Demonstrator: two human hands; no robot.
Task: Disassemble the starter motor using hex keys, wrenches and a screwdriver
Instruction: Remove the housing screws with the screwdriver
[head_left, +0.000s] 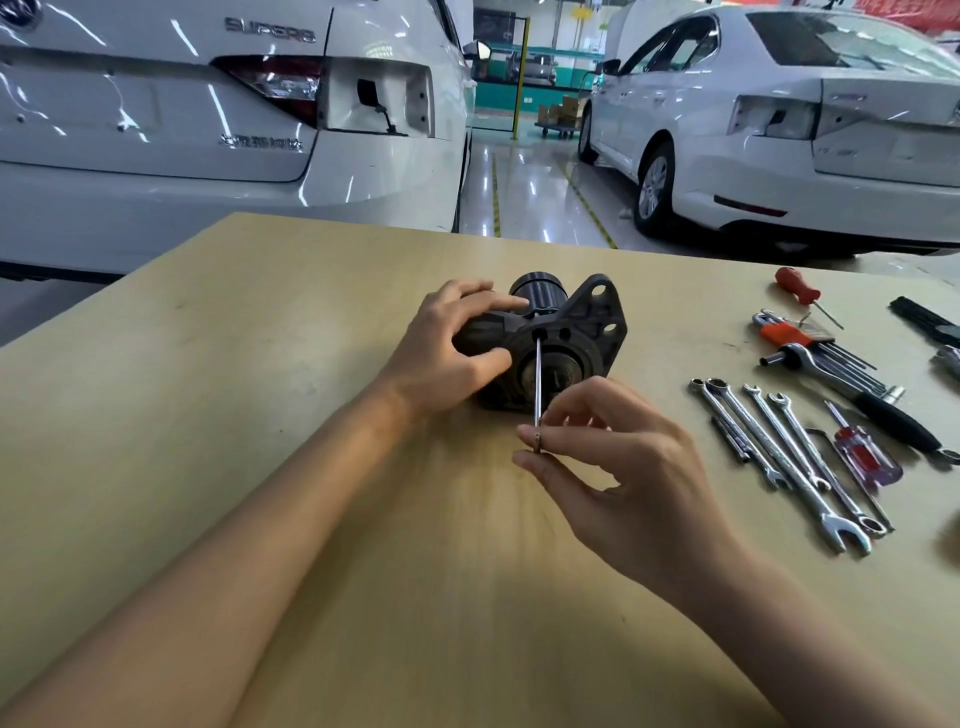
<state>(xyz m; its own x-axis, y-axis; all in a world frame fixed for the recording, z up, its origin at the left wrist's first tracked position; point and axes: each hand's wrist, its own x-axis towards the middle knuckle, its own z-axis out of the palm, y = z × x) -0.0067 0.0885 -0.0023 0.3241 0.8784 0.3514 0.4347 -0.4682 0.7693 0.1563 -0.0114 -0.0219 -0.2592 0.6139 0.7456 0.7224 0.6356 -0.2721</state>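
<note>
1. The starter motor (550, 338), dark rough cast metal with a lobed mounting flange, lies mid-table on the pale wooden table (260, 415), flange end facing the person.
2. The left hand (452, 353) grips its body; the right hand (597, 457) pinches a thin steel hex key (537, 384) whose shaft runs away from the person into a flange hole.
3. Chrome wrenches (789, 457), a hex key set (810, 348) and a red screwdriver (862, 457) lie to the right.

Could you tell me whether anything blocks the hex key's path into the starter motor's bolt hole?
Nothing visible does: the hex key, pinched by the right hand, already reaches the hole in the starter motor, which the left hand steadies.
</note>
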